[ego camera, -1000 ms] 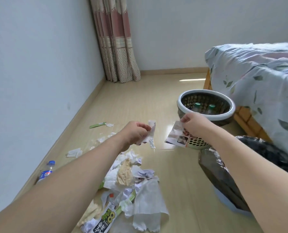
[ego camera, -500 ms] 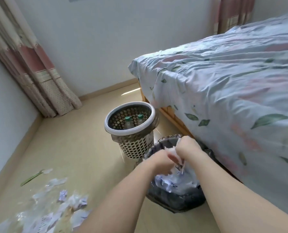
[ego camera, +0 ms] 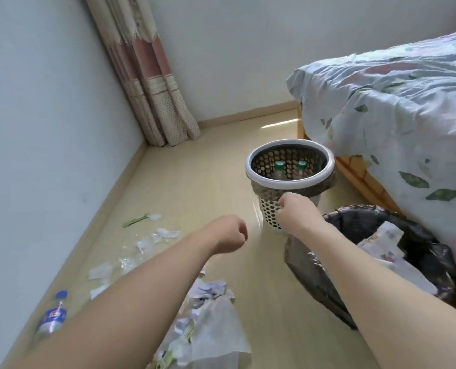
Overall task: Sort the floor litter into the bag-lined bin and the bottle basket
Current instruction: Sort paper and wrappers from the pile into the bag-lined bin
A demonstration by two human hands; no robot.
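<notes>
My left hand (ego camera: 228, 234) hovers over the floor with its fingers curled and nothing in it. My right hand (ego camera: 296, 211) is also curled and empty, in front of the white-rimmed perforated bottle basket (ego camera: 261, 179), which holds two green-capped bottles (ego camera: 279, 167). The bin lined with a black bag (ego camera: 359, 211) stands at the right beside my right forearm, with crumpled paper (ego camera: 386, 241) inside. A blue-capped bottle (ego camera: 52, 314) lies by the left wall. A pile of paper and wrappers (ego camera: 213, 315) lies below my left arm.
Small white scraps (ego camera: 165, 233) and a green strip (ego camera: 135, 221) are scattered on the floor toward the left wall. A bed with a leaf-print cover (ego camera: 397, 123) fills the right side. A curtain (ego camera: 152, 83) hangs in the far corner.
Both hands let go of the paper scraps over the bag-lined bin and have drawn back to the left, empty. The view has swung left toward the floor litter.
</notes>
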